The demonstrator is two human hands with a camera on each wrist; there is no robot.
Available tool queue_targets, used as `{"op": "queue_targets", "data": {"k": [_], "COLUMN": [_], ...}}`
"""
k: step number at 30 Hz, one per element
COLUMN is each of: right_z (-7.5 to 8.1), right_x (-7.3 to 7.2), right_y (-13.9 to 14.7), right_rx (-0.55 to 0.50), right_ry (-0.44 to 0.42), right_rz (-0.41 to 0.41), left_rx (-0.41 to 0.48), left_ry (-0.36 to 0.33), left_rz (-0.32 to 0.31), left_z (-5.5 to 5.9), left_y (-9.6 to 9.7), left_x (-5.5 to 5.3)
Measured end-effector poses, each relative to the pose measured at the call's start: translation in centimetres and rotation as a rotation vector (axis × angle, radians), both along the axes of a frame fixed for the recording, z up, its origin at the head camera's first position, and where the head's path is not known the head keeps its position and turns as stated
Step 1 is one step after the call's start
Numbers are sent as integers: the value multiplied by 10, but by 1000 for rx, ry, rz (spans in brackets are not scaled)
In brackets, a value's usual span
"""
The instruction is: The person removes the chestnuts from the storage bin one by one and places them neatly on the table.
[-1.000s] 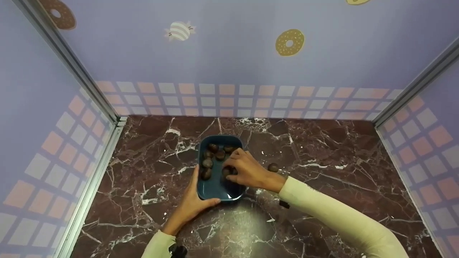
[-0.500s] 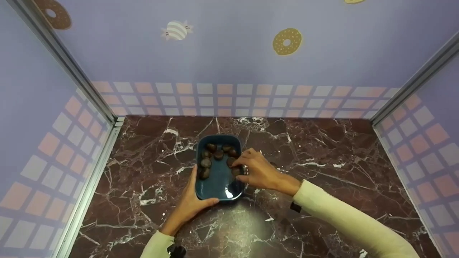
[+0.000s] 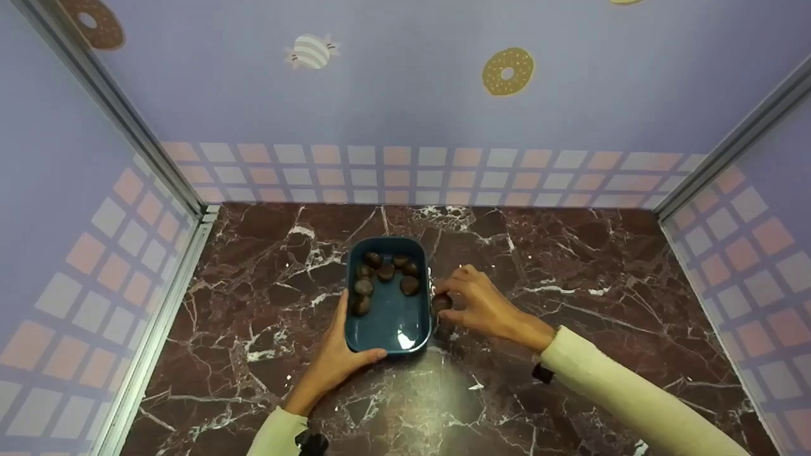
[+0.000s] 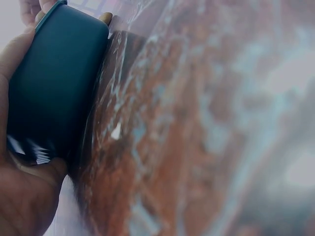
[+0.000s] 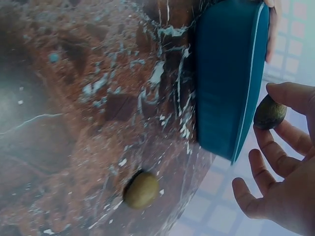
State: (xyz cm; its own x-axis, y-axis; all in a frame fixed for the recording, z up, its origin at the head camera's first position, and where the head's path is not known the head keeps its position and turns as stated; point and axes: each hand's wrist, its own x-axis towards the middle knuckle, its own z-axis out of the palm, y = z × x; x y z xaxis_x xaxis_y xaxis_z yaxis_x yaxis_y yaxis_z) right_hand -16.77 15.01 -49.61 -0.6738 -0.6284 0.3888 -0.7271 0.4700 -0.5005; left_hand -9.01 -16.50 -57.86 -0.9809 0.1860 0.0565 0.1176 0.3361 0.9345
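Observation:
A deep blue-green rectangular dish (image 3: 389,329) holds several brown, rounded pieces that look like chestnuts (image 3: 410,285), mostly along its left side and far end. My left hand (image 3: 342,354) grips the dish's near left corner, thumb at the near wall and fingers along the left side. Just outside the right rim, my right hand (image 3: 481,307) pinches another chestnut (image 3: 441,304). The right wrist view shows this chestnut (image 5: 270,113) between thumb and fingertips, above the dish's rim. A further yellowish-brown one (image 5: 141,189) lies on the table in that view; the head view hides it.
The dish stands on a dark red marbled tabletop (image 3: 570,367) with white veins. Purple panels printed with sweets and check squares (image 3: 469,158) wall in the back and both sides. Metal strips (image 3: 165,323) run along the corners and left edge.
My right hand has moved from inside the dish to the right, past its rim, with a chestnut between its fingers. My left hand stays on the dish.

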Motion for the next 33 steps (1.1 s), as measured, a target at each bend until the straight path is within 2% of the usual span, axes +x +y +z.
{"op": "queue_targets", "data": {"k": [1,2,3,5,6,12,20,26,33], "right_z": [-9,-25,-40,-46,-46,-56,-75,-80,-87], "right_x": [-5,-13,-20,-23,-22,-23,-27,-28,-31], "right_y": [6,15,22,28,30,45,65,77,91], "right_rx": [1,44,76,84,83,96,112,105,94], "right_ry": [-31,-61,-83,-119,-124,-165,-172,-168,-218], "right_rz": [-5,-24,-40,-68,-80,-137,-186,-205,-246], "left_rx": [5,7,2,1,-2,-11,-8,3,6], "left_ry": [2,6,-16,-19,-42,-29,-21,-16,-11], "left_rz": [16,29,40,39,50,54,54,53,62], "left_z": [-15,-31,-37,-42,-45,-47,-45,-47,-47], "left_y": [0,-1,1,-1,-2,-2,-2,-1,-2], "left_x": [-5,-10,-13,-14,-16,-16,-17,-17,-17]}}
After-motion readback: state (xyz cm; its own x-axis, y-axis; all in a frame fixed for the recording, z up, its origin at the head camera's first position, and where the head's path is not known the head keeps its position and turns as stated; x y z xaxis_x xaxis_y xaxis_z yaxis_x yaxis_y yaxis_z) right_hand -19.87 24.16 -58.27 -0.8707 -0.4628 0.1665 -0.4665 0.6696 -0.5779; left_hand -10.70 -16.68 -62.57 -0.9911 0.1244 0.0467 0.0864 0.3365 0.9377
